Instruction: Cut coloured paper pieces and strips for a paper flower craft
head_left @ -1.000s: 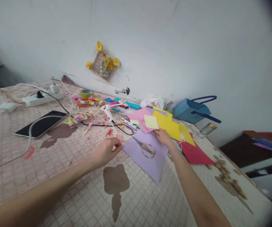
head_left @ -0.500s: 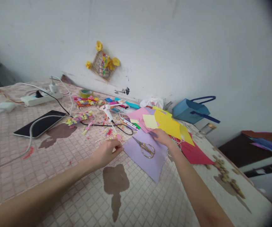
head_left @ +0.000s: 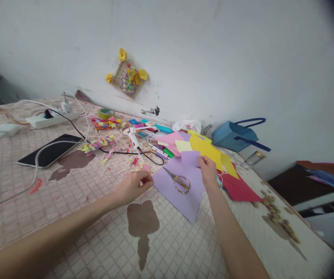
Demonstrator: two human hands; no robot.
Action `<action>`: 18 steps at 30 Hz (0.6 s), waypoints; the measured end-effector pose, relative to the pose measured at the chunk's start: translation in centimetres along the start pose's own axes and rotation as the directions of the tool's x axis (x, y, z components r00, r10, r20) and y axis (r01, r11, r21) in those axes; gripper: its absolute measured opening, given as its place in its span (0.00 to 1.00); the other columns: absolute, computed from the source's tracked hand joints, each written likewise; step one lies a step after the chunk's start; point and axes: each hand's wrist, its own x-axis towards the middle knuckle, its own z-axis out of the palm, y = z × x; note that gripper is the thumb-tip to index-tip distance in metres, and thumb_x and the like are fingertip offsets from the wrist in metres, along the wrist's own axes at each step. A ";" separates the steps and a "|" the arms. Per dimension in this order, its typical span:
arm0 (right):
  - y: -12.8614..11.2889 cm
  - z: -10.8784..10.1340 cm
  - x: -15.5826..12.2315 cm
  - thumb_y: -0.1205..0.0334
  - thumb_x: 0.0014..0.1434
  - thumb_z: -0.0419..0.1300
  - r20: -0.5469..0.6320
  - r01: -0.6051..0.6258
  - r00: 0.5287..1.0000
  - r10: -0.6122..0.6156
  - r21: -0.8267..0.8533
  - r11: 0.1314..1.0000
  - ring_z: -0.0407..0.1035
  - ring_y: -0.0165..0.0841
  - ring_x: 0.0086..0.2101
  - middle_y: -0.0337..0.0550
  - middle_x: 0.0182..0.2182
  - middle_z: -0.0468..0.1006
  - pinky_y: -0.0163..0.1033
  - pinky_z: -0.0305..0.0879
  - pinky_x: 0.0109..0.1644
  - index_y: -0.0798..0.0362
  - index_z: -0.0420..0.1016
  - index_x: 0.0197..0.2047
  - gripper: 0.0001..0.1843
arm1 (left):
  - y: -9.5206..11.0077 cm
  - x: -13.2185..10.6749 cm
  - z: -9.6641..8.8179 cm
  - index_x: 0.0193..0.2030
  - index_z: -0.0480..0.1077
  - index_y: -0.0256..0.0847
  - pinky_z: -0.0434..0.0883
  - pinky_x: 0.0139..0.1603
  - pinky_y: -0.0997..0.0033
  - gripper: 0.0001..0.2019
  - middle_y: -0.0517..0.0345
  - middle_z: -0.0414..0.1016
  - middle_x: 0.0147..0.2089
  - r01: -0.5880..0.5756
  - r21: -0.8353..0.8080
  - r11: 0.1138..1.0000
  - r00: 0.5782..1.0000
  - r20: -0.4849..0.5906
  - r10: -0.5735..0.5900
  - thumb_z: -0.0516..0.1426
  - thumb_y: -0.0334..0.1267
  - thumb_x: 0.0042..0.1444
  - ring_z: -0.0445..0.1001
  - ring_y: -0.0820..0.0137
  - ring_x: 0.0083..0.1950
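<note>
My right hand (head_left: 208, 170) pinches a small purple paper square (head_left: 190, 158) by its right edge, lifted over the far end of a larger purple sheet (head_left: 181, 207). On that sheet lies a pair of scissors (head_left: 181, 184) with gold-coloured handles, its blades pointing away to the left. My left hand (head_left: 133, 186) is closed, with thumb and forefinger together at the sheet's left corner. Whether they grip the corner or anything else is hidden. Just behind the raised square are a pale yellow paper piece (head_left: 183, 145) and a pink sheet (head_left: 171, 140).
Yellow sheets (head_left: 206, 151) and a red sheet (head_left: 239, 188) lie to the right, near a blue bag (head_left: 235, 136). A white glue gun (head_left: 132, 137) stands amid paper scraps, its black cord trailing. Leftward are a tablet (head_left: 49, 150), a power strip (head_left: 50, 119) and loose cables.
My right hand has come up and slightly toward me from the paper pile, now holding the small purple square in view. My left hand has barely moved; the scissors stay put.
</note>
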 end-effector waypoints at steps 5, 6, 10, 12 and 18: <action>-7.5 1.1 -4.9 0.59 0.60 0.49 0.021 0.159 0.986 -0.165 0.181 0.971 0.67 0.31 0.32 0.42 0.30 0.74 0.37 0.63 0.37 0.55 0.71 0.33 0.12 | 0.6 0.2 0.4 0.41 0.68 0.34 0.69 0.33 0.71 0.17 0.47 0.75 0.38 0.289 -0.619 0.730 0.956 0.220 -0.192 0.51 0.48 0.56 0.74 0.68 0.35; -9.0 1.4 -5.9 0.62 0.59 0.50 0.068 0.276 0.952 -0.298 0.229 0.934 0.67 0.33 0.37 0.44 0.35 0.75 0.40 0.63 0.43 0.54 0.72 0.37 0.10 | 0.7 0.3 0.4 0.43 0.68 0.34 0.70 0.36 0.70 0.18 0.46 0.75 0.40 0.330 -0.734 0.594 0.944 0.256 -0.208 0.50 0.48 0.57 0.74 0.67 0.37; -12.0 1.8 -8.0 0.63 0.58 0.54 0.271 0.494 0.755 -0.596 0.363 0.790 0.62 0.39 0.51 0.44 0.48 0.73 0.50 0.56 0.55 0.46 0.70 0.48 0.15 | 0.6 0.8 0.0 0.39 0.68 0.33 0.72 0.41 0.68 0.09 0.50 0.75 0.38 0.303 -0.920 0.249 0.910 0.202 -0.362 0.49 0.34 0.59 0.74 0.71 0.36; -11.7 1.6 -7.8 0.61 0.59 0.53 0.269 0.371 0.827 -0.494 0.398 0.839 0.61 0.39 0.52 0.44 0.50 0.71 0.51 0.55 0.56 0.44 0.69 0.50 0.15 | 0.6 1.0 -0.2 0.36 0.68 0.33 0.73 0.40 0.69 0.06 0.52 0.75 0.35 0.295 -0.929 0.222 0.874 0.169 -0.456 0.50 0.28 0.58 0.74 0.73 0.33; -9.9 2.7 -7.6 0.54 0.57 0.55 0.444 -0.296 0.896 -0.002 0.602 0.742 0.69 0.31 0.29 0.41 0.30 0.74 0.38 0.66 0.31 0.50 0.68 0.42 0.12 | 0.8 1.1 0.0 0.35 0.69 0.33 0.73 0.38 0.70 0.08 0.53 0.75 0.32 0.321 -0.910 0.263 0.880 0.184 -0.438 0.49 0.27 0.58 0.74 0.73 0.31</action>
